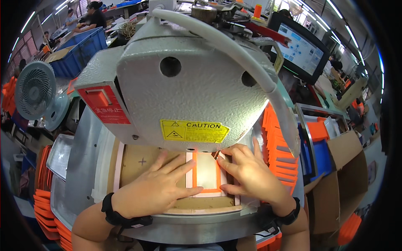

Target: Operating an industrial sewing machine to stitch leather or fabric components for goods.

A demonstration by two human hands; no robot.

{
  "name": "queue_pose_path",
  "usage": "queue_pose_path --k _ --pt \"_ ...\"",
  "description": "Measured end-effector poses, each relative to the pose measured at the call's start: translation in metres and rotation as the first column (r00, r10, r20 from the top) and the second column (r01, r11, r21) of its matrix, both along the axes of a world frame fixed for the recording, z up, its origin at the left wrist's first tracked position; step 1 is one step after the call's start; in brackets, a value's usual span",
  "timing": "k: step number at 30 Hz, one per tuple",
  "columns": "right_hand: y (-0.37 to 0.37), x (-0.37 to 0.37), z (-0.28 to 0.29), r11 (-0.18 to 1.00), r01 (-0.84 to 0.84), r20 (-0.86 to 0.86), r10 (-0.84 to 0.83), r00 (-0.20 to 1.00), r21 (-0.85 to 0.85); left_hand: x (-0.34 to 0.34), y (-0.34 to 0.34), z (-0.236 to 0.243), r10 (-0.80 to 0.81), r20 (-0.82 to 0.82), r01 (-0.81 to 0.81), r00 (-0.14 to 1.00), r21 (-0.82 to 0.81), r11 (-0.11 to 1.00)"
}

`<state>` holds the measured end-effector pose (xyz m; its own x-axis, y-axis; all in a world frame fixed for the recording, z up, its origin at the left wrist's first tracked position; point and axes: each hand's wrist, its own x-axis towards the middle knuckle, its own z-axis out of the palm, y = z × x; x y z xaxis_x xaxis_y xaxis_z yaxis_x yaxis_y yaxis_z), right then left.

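Observation:
Under a grey machine head (192,92), a pale rectangular panel (207,173) with orange edging (205,191) lies in a frame of whitish strips on a tan board (144,163). My left hand (157,184) rests flat with fingers spread, their tips touching the left edging and the thumb at its lower left corner. My right hand (253,171) presses down on the right side, fingers apart and bent, thumb at the lower right corner. A small dark brown piece (216,154) shows by my right fingertips; its kind is unclear. The machine head hides the panel's far end.
Orange pieces stack up to the right (279,146) and left (45,213). An open cardboard box (335,196) stands at the right, near a screen (299,46). A fan (37,92), metal tray (61,157) and blue crate (81,50) are at the left. People work in the background.

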<state>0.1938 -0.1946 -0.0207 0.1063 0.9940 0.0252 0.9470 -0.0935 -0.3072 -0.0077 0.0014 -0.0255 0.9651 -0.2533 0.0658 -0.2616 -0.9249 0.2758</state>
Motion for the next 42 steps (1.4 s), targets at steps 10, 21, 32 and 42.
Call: queue_pose_path --k 10,21,32,42 --pt "0.002 -0.01 0.014 1.0 -0.008 0.106 0.011 0.994 -0.03 0.002 0.0 0.004 0.031 -0.013 -0.031 0.999 -0.029 0.999" --pt "-0.007 -0.013 -0.003 0.998 0.065 -0.037 -0.064 0.997 0.017 -0.002 0.001 0.012 0.038 -0.13 -0.055 0.991 -0.128 0.99" --pt "-0.008 -0.013 0.002 0.997 0.06 -0.068 -0.063 0.996 -0.045 -0.005 -0.007 0.01 0.109 -0.054 -0.109 0.993 0.002 0.994" --pt "0.001 -0.024 -0.001 0.996 0.016 0.264 -0.038 0.964 0.082 -0.008 -0.014 0.005 0.085 0.001 -0.084 0.996 0.168 0.982"
